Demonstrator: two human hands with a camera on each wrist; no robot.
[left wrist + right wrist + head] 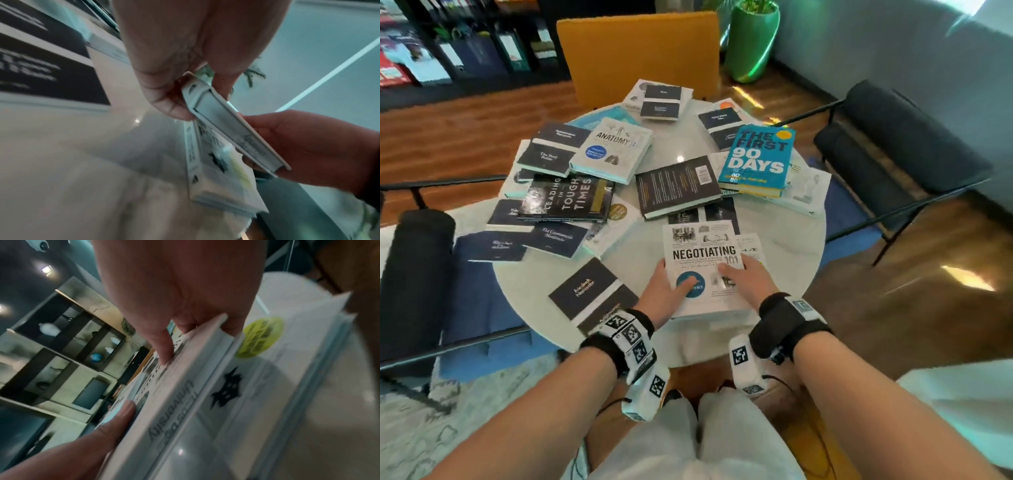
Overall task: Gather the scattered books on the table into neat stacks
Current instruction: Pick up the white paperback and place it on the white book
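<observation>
Two hands work at the near edge of the round white table; the left hand and the right hand each grip one lower corner of the white Negotiating book, thumbs flat on the cover and the other fingers tucked under its edge, so the book is held from both sides; it sits just above a second white book that lies flat on the table at the near edge. In the head view about a dozen more books lie scattered over the tabletop, many overlapping, so an exact count cannot be given; four titles are readable: one blue First 90 Days book at the far right, one white Anatomy book at the far left, one black Leading in Tough Times book at the left, and the one in hand; one dark book lies back cover up in the middle; several navy-and-white paperbacks lie around the rim. One orange chair and one green planter stand beyond the table. Only the left wrist view shows the held book raised clear of the lower one, seen end-on; only the right wrist view shows a green round sticker on the lower cover and wall shelves behind.
</observation>
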